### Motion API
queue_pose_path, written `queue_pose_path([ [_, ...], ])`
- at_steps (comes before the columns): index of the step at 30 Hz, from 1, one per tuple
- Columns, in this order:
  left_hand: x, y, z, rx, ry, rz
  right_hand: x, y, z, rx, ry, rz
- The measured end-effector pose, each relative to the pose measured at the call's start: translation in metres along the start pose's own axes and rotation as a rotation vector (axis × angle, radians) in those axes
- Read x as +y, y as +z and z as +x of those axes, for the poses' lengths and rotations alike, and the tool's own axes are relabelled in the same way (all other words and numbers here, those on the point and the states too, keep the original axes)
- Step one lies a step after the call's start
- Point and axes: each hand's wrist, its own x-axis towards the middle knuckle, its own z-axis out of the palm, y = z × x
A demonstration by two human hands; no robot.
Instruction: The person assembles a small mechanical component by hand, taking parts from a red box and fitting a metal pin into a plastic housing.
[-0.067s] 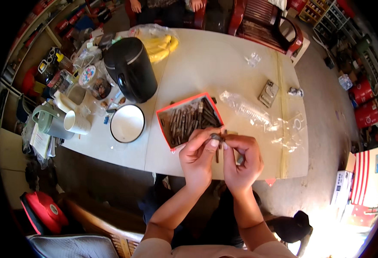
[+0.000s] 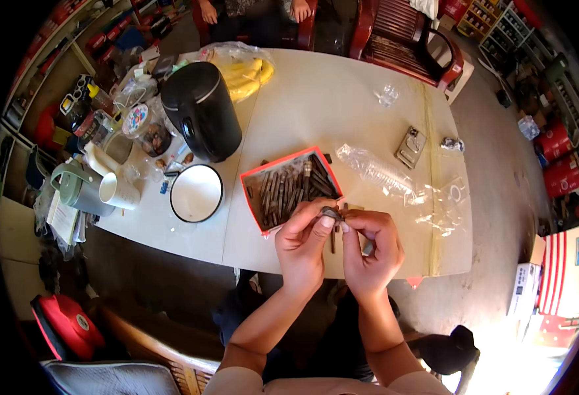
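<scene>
My left hand (image 2: 302, 240) and my right hand (image 2: 372, 247) meet above the near side of the table. Between their thumbs and forefingers they pinch a small dark metal piece (image 2: 332, 212); the fingers cover part of it, and its exact kind is hard to make out. Just beyond my left hand sits an open red-rimmed box (image 2: 242, 191), filled with several thin dark metal rods (image 2: 281, 192). A slim brown rod (image 2: 333, 241) shows on the table in the gap between my hands.
Left of the box stand a white bowl (image 2: 196, 192), a black kettle (image 2: 200, 112), a paper cup (image 2: 119, 191) and bagged bananas (image 2: 246, 76). Clear plastic packaging (image 2: 375, 168) and a flat metal piece (image 2: 410, 147) lie to the right. Across the table a person (image 2: 250, 16) sits.
The table and its things appear slightly lower in the picture. Both hands stay together on the metal piece, its tilt shifted a little.
</scene>
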Motion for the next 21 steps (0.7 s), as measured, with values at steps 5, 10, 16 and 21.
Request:
queue_pose_path([
  [5, -0.004, -0.004, 0.002, -0.062, 0.055, 0.123, 0.001, 0.002, -0.002, 0.019, 0.032, 0.023],
  [10, -0.004, -0.010, 0.006, 0.020, -0.215, -0.200, 0.005, -0.003, 0.001, -0.118, 0.072, 0.015],
  [16, 0.001, -0.008, 0.012, -0.036, -0.293, -0.318, -0.006, -0.012, 0.007, -0.020, 0.252, 0.284],
  [21, -0.003, -0.008, 0.011, -0.085, -0.287, -0.315, -0.006, -0.007, 0.004, -0.030, 0.229, 0.258],
])
